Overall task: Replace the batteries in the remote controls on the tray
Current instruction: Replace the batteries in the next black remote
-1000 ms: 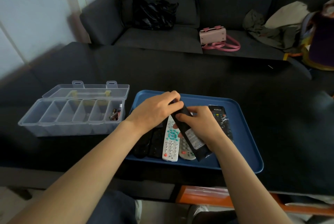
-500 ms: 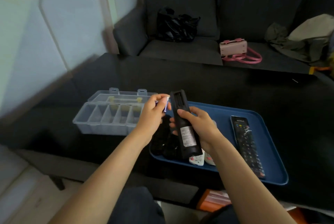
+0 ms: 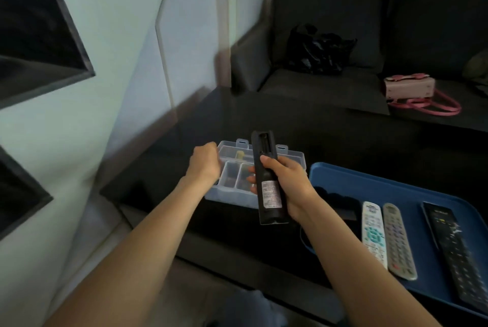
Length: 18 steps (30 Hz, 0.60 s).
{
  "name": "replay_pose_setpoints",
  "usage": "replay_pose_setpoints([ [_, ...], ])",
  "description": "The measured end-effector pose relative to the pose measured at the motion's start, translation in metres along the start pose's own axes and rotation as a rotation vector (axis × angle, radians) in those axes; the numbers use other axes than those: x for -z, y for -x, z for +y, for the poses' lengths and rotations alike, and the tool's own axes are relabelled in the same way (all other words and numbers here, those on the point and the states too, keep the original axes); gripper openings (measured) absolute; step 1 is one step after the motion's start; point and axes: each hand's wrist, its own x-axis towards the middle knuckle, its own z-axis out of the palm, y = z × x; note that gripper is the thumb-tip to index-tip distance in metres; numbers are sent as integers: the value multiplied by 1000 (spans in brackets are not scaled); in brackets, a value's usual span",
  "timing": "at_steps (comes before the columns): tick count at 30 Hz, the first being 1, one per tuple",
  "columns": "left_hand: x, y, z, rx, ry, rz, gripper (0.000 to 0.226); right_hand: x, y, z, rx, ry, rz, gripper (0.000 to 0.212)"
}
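My right hand [image 3: 290,186] grips a black remote [image 3: 270,194] back side up, above the table's left part; its battery bay at the far end lies open and looks empty. My left hand [image 3: 204,161] hovers over the left end of the clear compartment box [image 3: 293,155], its fingers curled downward and hidden behind its back. I see no battery. The blue tray [image 3: 369,178] at the right holds a white remote [image 3: 373,234], a grey remote [image 3: 398,242], a long black remote [image 3: 454,252] and dark items [image 3: 340,205].
The box and tray sit on a black table [image 3: 290,120]. Behind it is a dark sofa with a black bag [image 3: 317,49] and a pink handbag [image 3: 412,89]. A wall runs close along the left.
My left hand, which pinched a battery beside the remote, has moved left over the clear box. My right hand has lifted the black remote off the tray leftward. The view has swung left.
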Motion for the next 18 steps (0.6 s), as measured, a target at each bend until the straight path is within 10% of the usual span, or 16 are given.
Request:
replay_pose_setpoints([
  [11,-6,-11,-12,13,-13,-137,26,0,-11,-1,56,82,43,23],
  [18,-21,26,36,-417,221,84,22,35,4,-8,82,6,173,22],
])
